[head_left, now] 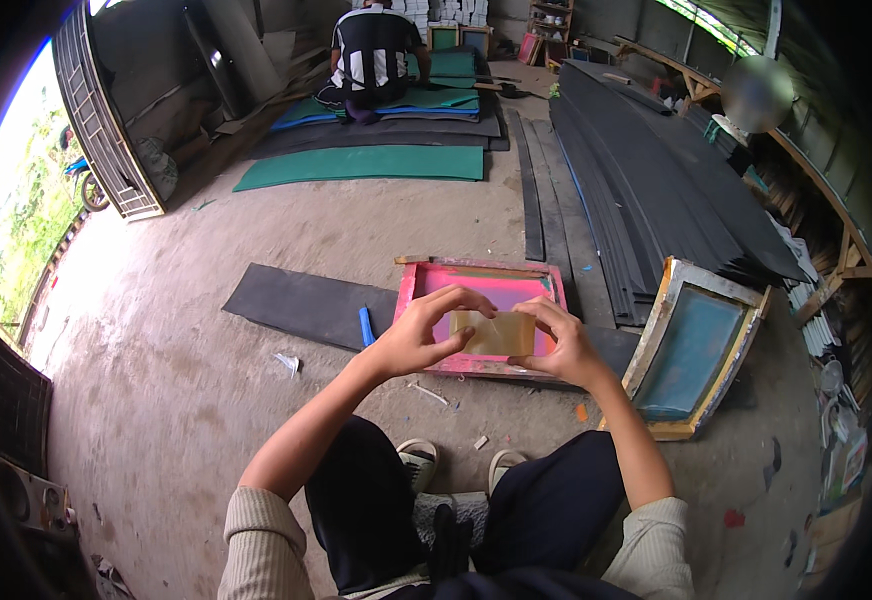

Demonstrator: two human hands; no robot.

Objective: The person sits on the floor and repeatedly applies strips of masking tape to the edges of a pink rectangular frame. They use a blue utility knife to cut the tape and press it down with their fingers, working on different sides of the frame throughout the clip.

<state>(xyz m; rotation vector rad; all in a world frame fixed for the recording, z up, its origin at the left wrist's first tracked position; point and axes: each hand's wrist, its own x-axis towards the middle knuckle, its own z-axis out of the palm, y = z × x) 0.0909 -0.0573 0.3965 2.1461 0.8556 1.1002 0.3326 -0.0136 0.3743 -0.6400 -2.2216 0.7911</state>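
A translucent, yellowish-tan rectangular piece (496, 335) is held up between my two hands, above a pink-framed printing screen (436, 366). My left hand (431, 330) curls over its left end, thumb at the side and fingertips by the top edge. At the opposite end my right hand (559, 345) grips it, fingers along the top and thumb at the lower corner. The exact kind of this piece cannot be made out. Beneath it, the screen lies on a long dark foam strip (301, 305), its mesh partly hidden by my hands.
A second wooden screen with blue mesh (691, 350) leans at the right. A blue tool-like strip (366, 327) lies left of the pink frame. Stacked dark sheets (656, 190) fill the right side. Farther off, a person (371, 55) sits on green and black mats (366, 165).
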